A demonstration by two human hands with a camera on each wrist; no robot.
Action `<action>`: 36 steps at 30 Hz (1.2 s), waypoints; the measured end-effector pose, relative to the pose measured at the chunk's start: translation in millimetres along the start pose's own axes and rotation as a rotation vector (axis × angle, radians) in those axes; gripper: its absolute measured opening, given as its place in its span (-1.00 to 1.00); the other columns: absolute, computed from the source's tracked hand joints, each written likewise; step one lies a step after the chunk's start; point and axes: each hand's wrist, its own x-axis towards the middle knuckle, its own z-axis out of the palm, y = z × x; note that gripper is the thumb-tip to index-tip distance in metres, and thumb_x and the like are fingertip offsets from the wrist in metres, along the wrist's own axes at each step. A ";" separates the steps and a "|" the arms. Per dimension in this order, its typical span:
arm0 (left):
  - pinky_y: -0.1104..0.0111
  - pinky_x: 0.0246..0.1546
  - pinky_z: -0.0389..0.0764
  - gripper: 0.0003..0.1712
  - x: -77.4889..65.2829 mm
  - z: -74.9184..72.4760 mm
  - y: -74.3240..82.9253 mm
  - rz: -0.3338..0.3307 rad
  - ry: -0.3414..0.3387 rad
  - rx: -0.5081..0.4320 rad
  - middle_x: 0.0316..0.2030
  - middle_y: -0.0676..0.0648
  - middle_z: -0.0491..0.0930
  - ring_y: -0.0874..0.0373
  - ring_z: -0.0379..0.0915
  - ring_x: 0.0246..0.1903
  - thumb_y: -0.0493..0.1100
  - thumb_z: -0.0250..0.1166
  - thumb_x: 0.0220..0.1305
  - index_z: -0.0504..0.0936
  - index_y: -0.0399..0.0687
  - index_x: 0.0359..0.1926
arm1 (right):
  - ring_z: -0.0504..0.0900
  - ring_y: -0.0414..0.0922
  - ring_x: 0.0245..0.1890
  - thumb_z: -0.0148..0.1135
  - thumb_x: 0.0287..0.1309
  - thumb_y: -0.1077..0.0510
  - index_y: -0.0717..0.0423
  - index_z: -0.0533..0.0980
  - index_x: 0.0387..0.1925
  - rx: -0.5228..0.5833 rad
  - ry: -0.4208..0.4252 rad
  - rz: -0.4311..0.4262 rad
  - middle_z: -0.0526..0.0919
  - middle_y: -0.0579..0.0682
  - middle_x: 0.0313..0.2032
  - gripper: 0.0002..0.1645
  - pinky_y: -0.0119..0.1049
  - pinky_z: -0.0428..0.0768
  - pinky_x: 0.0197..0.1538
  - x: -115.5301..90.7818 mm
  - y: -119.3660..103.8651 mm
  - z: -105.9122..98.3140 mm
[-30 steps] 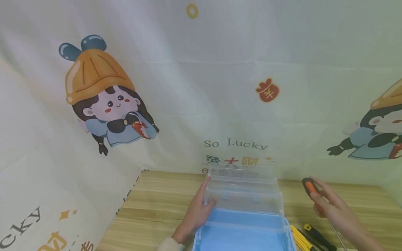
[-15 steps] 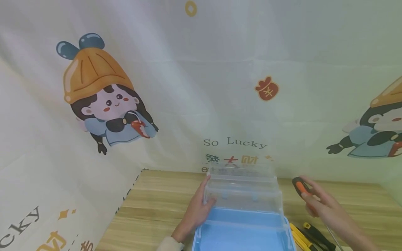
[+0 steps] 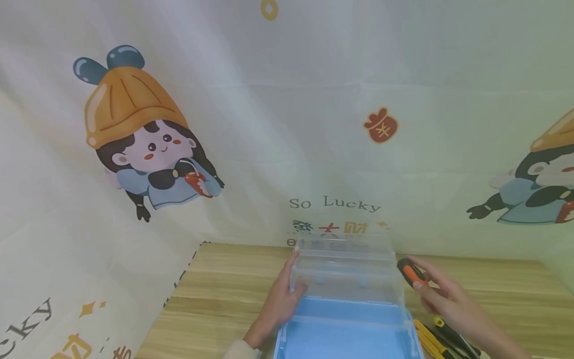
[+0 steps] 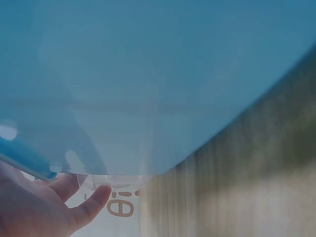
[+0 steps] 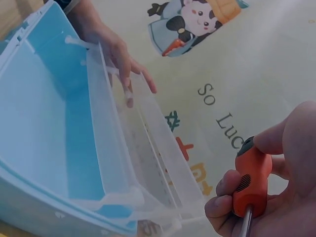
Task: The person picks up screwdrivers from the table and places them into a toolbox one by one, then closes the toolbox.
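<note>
A light-blue toolbox [image 3: 350, 344] stands open at the bottom of the head view, its bare inside showing in the right wrist view. Clear plastic trays [image 3: 350, 286] are raised in tiers behind it. My left hand [image 3: 282, 297] holds their left end, thumb in front and fingers spread toward the back. In my right hand [image 3: 453, 301] is a screwdriver [image 5: 253, 180] with an orange and black handle, gripped between thumb and fingers. Its metal shaft points back toward the wrist. This hand is just right of the trays.
To the right of the box lie a yellow-handled tool [image 3: 428, 339] and a black-and-yellow handle [image 3: 441, 324], partly under my right forearm. A printed curtain [image 3: 251, 149] hangs right behind the wooden table [image 3: 215, 284].
My right hand has moved left with the screwdriver, from over the right side of the table to close beside the trays. The left hand keeps its hold on them.
</note>
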 end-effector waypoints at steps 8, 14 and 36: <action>-0.15 0.40 0.14 -0.15 0.5 0.0 -0.1 0.002 -0.002 -0.015 0.52 -0.08 0.08 -0.16 0.08 0.45 -0.16 0.19 0.35 0.02 0.26 0.56 | 0.33 -0.16 -0.60 -0.03 0.49 0.07 -0.01 0.01 0.54 0.038 -0.084 -0.015 0.32 0.24 -0.13 -0.30 -0.33 0.32 -0.63 5.1 -6.4 13.0; -0.14 0.41 0.14 -0.13 0.1 0.0 1.6 0.000 -0.005 -0.028 0.52 -0.08 0.08 -0.15 0.08 0.45 -0.18 0.20 0.34 0.02 0.27 0.56 | 0.31 -0.12 -0.62 -0.05 0.50 0.04 0.06 0.02 0.52 0.055 -0.167 -0.022 0.33 0.02 -0.50 -0.31 -0.29 0.31 -0.57 10.9 -9.2 23.4; -0.18 0.37 0.19 -0.16 0.3 0.7 -3.0 0.004 0.001 -0.027 0.50 -0.14 0.13 -0.20 0.12 0.43 -0.17 0.20 0.35 0.04 0.24 0.55 | 0.50 -0.20 -0.51 -0.03 0.49 0.08 0.05 0.17 0.49 0.013 -0.337 -0.161 0.44 0.22 0.01 -0.39 -0.34 0.53 -0.49 27.7 -20.8 80.6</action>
